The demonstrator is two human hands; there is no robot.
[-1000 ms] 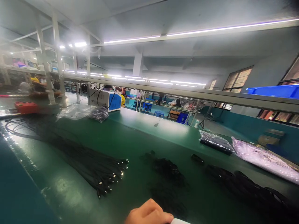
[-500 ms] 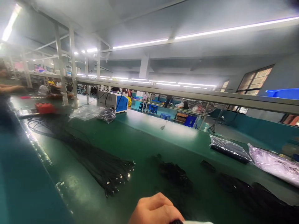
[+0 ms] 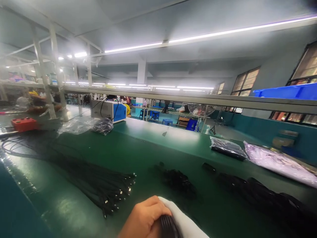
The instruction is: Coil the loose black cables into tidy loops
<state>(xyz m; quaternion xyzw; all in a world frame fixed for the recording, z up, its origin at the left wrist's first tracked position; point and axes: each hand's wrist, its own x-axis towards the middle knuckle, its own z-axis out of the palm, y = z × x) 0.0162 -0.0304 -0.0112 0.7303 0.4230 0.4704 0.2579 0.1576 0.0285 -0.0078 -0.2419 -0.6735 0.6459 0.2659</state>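
Note:
At the bottom edge my left hand (image 3: 143, 218) is closed around a short bundle of black cables (image 3: 168, 226). A white cloth-like piece (image 3: 184, 221) lies against the bundle on its right; I cannot tell what it is. My right hand is out of the picture. Just beyond my hand, on the green table (image 3: 153, 145), a long sheaf of black cables (image 3: 99, 185) lies with its metal plugs pointing right. A loose heap of black cable (image 3: 178, 180) sits to the right of those plugs.
Black cable coils (image 3: 260, 195) and bagged goods (image 3: 226, 148) (image 3: 274, 163) lie at the right. A blue-and-white machine (image 3: 109, 110), clear plastic bags (image 3: 76, 125) and a red box (image 3: 23, 124) stand at the far left. A shelf rail (image 3: 198, 99) crosses overhead, carrying a blue bin (image 3: 287, 92).
My left hand has risen further into the picture, and the black bundle and white piece it holds now show. The view swung right, then back left.

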